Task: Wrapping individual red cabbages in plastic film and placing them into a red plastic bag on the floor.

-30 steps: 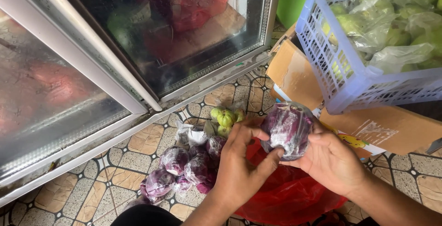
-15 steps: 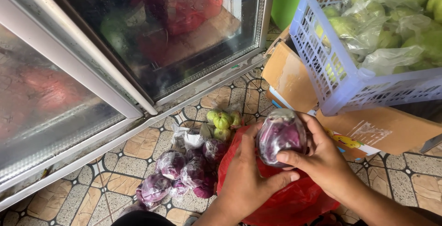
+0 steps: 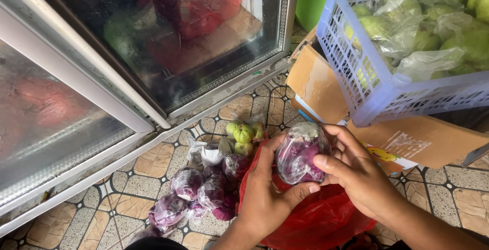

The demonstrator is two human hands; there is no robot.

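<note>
Both hands hold one purple cabbage wrapped in clear film (image 3: 301, 153) above a red plastic bag (image 3: 316, 219). My left hand (image 3: 267, 196) cups it from below and the left, thumb under it. My right hand (image 3: 356, 171) grips its right side with fingers spread over the film. Several more wrapped purple cabbages (image 3: 204, 191) lie on the tiled floor to the left of the bag. A small clear bag of green peppers (image 3: 243, 135) lies just behind them.
A glass-door fridge (image 3: 153, 51) with an aluminium frame fills the upper left; red and green produce shows dimly behind the glass. At right a lilac plastic basket (image 3: 367, 82) of bagged green fruit rests on a cardboard box (image 3: 423, 140). The floor is patterned tile (image 3: 137, 199).
The wrapped cabbage has stayed between both hands over the red bag, turning slightly. The view has shifted a little, bringing the basket and fridge door closer.
</note>
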